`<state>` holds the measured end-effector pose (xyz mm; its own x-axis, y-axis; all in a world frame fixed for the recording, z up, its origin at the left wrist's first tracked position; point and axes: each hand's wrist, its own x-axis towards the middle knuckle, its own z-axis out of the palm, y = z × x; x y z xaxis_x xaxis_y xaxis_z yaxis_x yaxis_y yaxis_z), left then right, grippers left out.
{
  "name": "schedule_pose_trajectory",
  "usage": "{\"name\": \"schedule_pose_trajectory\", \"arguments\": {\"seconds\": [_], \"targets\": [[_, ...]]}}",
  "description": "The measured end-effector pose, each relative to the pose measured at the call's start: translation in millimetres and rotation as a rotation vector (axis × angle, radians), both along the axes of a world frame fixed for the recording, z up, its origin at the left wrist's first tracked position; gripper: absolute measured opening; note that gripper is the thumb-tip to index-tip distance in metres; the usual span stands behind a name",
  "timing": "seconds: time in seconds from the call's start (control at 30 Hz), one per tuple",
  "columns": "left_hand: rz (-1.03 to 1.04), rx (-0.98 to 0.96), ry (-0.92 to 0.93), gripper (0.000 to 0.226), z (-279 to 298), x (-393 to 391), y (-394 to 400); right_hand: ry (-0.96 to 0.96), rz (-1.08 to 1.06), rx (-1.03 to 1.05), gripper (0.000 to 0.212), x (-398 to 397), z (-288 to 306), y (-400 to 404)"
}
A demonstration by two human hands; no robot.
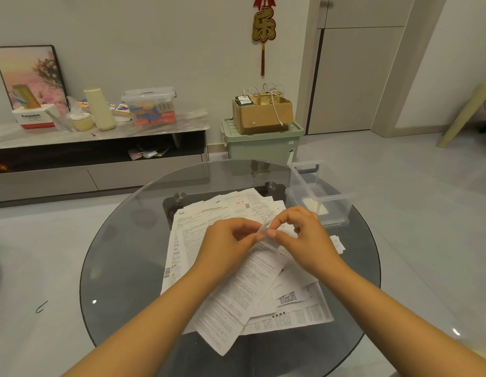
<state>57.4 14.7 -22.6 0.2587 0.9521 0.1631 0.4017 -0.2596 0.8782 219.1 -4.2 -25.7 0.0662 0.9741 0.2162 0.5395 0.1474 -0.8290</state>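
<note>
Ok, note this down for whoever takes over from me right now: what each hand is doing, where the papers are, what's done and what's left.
Left hand: pinches one end of the small paper slip.
Right hand: pinches the other end.
The slip is held above the pile of printed papers on the round glass table.
The clear plastic box stands open beside the pile.
Done: one slip is in hand.
Left: probably handling this slip, then the rest of the pile.
</note>
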Motion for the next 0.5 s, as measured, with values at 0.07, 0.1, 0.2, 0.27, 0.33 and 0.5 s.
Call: {"name": "schedule_pose_trajectory", "arguments": {"seconds": [0.07,0.1,0.2,0.27,0.33,0.5], "targets": [[-0.006,0.004,-0.007,0.013,1.2,4.1,-1.3,-0.005,-0.003,0.012,0.009,4.0,1.1,-1.9],[-0.006,0.001,-0.007,0.012,1.4,6.3,-1.6,-0.013,-0.007,0.023,0.01,6.3,1.8,-3.1],[-0.004,-0.046,-0.047,0.01,2.2,13.4,-1.6,-0.014,-0.029,0.049,0.017,15.5,4.1,-6.2],[-0.021,-0.101,-0.114,0.01,3.9,19.0,-1.6,0.05,-0.024,0.002,0.02,22.4,6.2,-9.4],[-0.044,-0.146,-0.155,0.01,5.5,27.0,-2.3,0.1,-0.018,-0.036,0.022,29.6,6.9,-11.7],[-0.079,-0.197,-0.16,0.006,0.1,51.5,-1.7,-0.055,-0.082,-0.041,0.014,49.3,10.7,-11.9]]}}
